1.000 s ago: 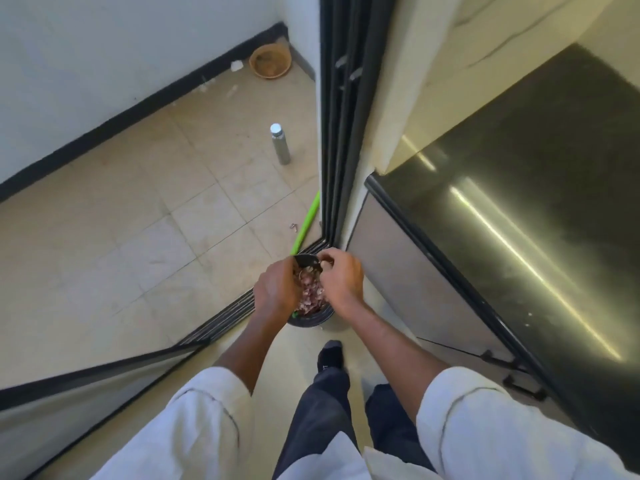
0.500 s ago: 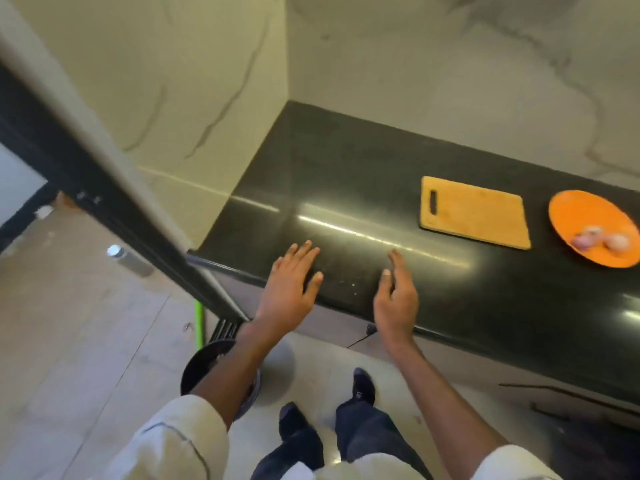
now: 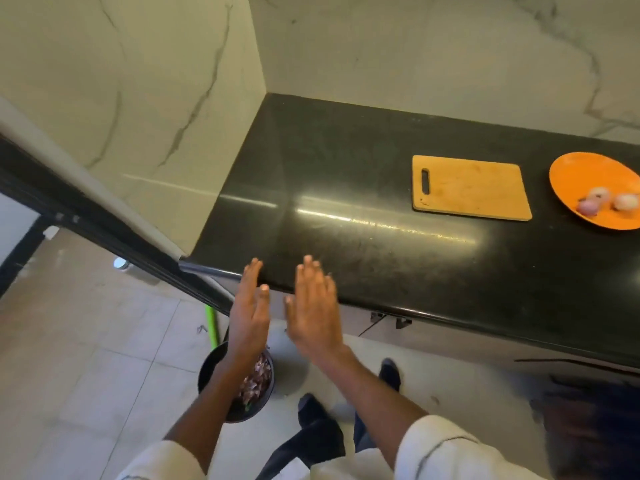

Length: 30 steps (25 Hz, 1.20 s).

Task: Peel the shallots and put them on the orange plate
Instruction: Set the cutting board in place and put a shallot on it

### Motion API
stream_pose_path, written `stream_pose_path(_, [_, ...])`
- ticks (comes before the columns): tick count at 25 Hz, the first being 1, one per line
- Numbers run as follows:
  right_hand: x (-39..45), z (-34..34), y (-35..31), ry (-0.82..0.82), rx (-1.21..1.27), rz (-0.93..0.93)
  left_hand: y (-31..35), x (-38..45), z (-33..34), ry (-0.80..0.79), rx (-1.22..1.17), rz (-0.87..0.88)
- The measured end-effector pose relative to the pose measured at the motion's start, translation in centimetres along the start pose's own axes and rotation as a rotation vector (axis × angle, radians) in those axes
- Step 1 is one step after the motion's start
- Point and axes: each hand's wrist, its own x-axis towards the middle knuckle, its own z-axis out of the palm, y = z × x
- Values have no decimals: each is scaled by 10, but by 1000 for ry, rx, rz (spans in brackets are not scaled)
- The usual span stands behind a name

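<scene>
Three peeled shallots lie on the orange plate at the far right of the black counter. My left hand and my right hand hover side by side at the counter's front edge, palms facing each other, fingers straight, holding nothing. Below them on the floor stands a black bin with purple shallot skins inside.
A wooden cutting board lies on the counter left of the plate. Marble walls close the counter's back and left. A green handle leans by the bin next to a dark door frame. My feet stand on pale floor tiles.
My hands left the bin of skins and rose to the counter edge. The view swung up from the floor to the counter, and the hands have since drawn closer together.
</scene>
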Motion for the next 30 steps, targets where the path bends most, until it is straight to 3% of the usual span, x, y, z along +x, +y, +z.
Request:
stream_pose_path(4, [-8,7,-64,-322,350,-318,-15,-14,-39,152,-23,-42])
stream_pose_path(5, [-11,2,-65,-326,378,-374,-12,-10,-43,165,-26,-38])
stream_pose_path(7, [-9,-9,-46,-113,376,-368,5,4,-40,172,-30,-3])
stream_pose_path(10, [16,-37,18,252,380,-133,47,46,-7,93,-10,104])
stream_pose_path(12, [34,-72,66,389,342,46,82,72,31,-40,40,183])
stream_pose_path(14, [46,-108,107,427,300,183,109,89,74,-191,116,288])
stream_pose_path(19, [80,-178,198,372,89,341,171,126,163,-354,394,481])
stream_pose_path(21, [97,-199,234,252,-51,390,188,143,200,-398,516,539])
stream_pose_path(26, [114,-229,306,-129,-163,516,225,168,269,-472,668,476])
stream_pose_path(28, [110,-225,310,-176,-192,518,219,168,275,-495,649,362])
stream_pose_path(30, [98,-214,303,-119,-245,504,198,156,274,-470,655,332])
